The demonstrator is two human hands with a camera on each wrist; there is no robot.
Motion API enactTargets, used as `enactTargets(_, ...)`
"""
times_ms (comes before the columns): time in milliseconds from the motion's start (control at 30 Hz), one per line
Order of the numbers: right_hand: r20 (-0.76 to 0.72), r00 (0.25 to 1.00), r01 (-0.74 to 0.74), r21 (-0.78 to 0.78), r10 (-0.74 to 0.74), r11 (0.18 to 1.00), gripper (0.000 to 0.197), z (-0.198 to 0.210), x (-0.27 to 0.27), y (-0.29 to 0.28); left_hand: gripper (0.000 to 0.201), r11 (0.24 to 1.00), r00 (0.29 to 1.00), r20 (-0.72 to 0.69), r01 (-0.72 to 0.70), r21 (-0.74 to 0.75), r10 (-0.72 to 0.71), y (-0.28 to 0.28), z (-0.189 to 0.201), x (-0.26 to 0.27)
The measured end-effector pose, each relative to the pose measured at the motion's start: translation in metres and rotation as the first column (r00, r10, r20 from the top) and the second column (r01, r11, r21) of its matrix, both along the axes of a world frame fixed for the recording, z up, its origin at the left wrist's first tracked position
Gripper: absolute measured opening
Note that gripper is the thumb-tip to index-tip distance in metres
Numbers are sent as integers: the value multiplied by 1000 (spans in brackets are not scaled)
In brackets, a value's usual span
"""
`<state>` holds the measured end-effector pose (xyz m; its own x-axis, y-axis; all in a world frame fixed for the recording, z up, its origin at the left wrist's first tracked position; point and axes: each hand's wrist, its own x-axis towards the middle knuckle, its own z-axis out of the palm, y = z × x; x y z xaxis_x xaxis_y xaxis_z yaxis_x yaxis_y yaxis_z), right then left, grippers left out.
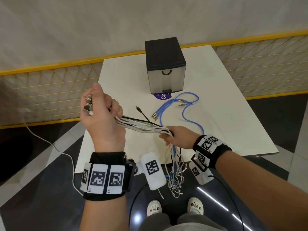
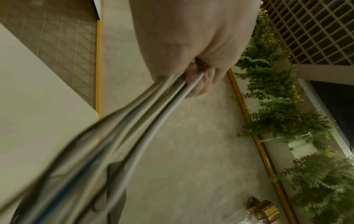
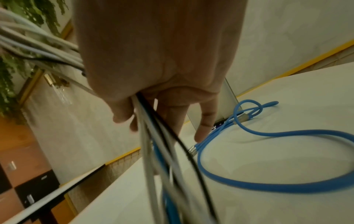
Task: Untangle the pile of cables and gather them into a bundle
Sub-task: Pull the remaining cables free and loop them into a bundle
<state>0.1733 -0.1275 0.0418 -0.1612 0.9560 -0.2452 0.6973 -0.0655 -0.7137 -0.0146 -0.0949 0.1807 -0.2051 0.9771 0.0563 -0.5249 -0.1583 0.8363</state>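
Observation:
A bundle of white, grey and black cables (image 1: pixel 141 125) stretches taut between my two hands above the white table (image 1: pixel 233 130). My left hand (image 1: pixel 100 110) is raised at the left and grips the plug ends of the cables (image 2: pixel 159 97) in a fist. My right hand (image 1: pixel 173 137) holds the cables (image 3: pixel 151 125) lower, near the table's front edge, with some fingers curled round them and others extended. The loose tails (image 1: pixel 176 174) hang off the edge towards the floor. A blue multi-head cable (image 1: pixel 188 110) lies looped on the table, also seen as a blue cable (image 3: pixel 268 151) in the right wrist view.
A black-topped grey box (image 1: pixel 165 67) with a handle stands at the table's back, on a purple sticker (image 1: pixel 162 96). A yellow mesh fence (image 1: pixel 50 90) runs behind. A white wire (image 1: pixel 66 157) trails over the floor at the left. Shoes (image 1: pixel 175 208) stand below.

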Motion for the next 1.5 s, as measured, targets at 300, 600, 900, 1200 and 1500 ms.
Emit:
enactTargets(300, -183, 959, 240, 112, -218, 964, 57, 32, 24, 0, 25, 992, 982, -141, 118, -49, -124, 13, -5, -17)
enactTargets(600, -184, 973, 166, 148, -138, 975, 26, 17, 12, -15, 15, 945, 872, -391, 205, -254, -294, 26, -20, 17)
enactTargets(900, -57, 997, 67, 178, -58, 982, 30, 16, 14, -13, 39, 856, 459, -734, 387, -342, -500, 31, -42, 49)
enactTargets(1200, -54, 998, -22, 111, 28, 994, 34, 10, 14, -14, 15, 915, 588, -714, 354, -196, -380, 42, -44, 53)
enactTargets(1500, -252, 966, 8, 227, 51, 974, 52, 64, 5, -15, 19, 859, 562, -711, 500, -115, -423, 14, -23, 47)
